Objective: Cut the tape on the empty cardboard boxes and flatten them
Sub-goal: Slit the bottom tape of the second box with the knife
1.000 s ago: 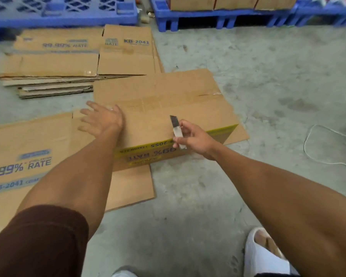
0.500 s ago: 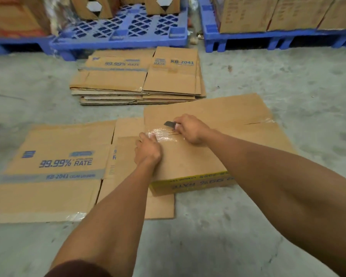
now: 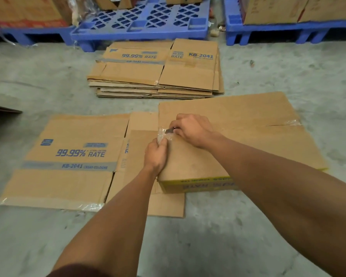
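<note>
Two hands at box (image 3: 238, 136) edge, right hand (image 3: 190, 129) fingers clamped on half-hidden cutter (image 3: 169, 130), left hand (image 3: 155, 154) gripping taped corner.

One head-worn camera looks forward and steeply down, close over both forearms, onto the concrete floor (image 3: 268, 72); pallets (image 3: 140, 21) cross the far edge.

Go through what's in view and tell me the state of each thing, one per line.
Box: upright on the floor, top still taped shut.
Tape: crinkled at the box's left edge, blade against it.
Knife: gripped by the right hand, blade out.
Left hand: gripping the box's left edge.
Flat carton: flattened on the floor.
Stack of cartons: flattened, piled.
</note>
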